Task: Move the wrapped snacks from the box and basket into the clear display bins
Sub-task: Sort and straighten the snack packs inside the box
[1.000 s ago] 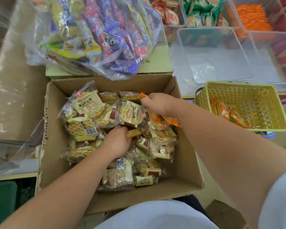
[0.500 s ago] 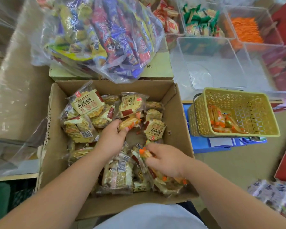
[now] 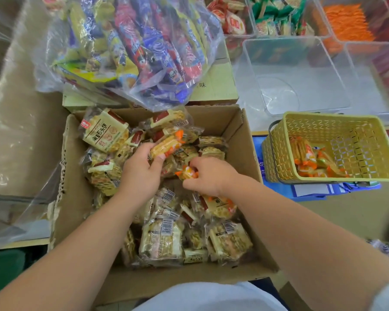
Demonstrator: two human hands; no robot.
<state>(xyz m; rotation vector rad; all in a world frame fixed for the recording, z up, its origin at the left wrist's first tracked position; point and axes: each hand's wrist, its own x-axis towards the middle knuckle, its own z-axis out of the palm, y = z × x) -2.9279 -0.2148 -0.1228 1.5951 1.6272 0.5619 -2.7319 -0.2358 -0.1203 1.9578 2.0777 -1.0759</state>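
An open cardboard box (image 3: 243, 140) in front of me holds several wrapped snacks with cream and red labels (image 3: 160, 241). My left hand (image 3: 139, 173) is inside it and pinches an orange-wrapped snack (image 3: 166, 143) lifted above the pile. My right hand (image 3: 209, 176) is just right of it and grips several orange-wrapped snacks (image 3: 186, 172), with more showing under the wrist. A yellow basket (image 3: 332, 122) to the right holds a few orange-wrapped snacks (image 3: 310, 158). An empty clear bin (image 3: 285, 75) stands behind the basket.
A big clear bag of blue, red and yellow snack packs (image 3: 130, 48) lies on a closed carton behind the box. Clear bins at the back hold red (image 3: 229, 19), green (image 3: 276, 16) and orange (image 3: 346, 21) snacks. Plastic sheeting (image 3: 16, 122) covers the left side.
My right hand moved from the box's near right corner up to the middle with its orange snacks. My left hand took up an orange-wrapped snack and raised it.
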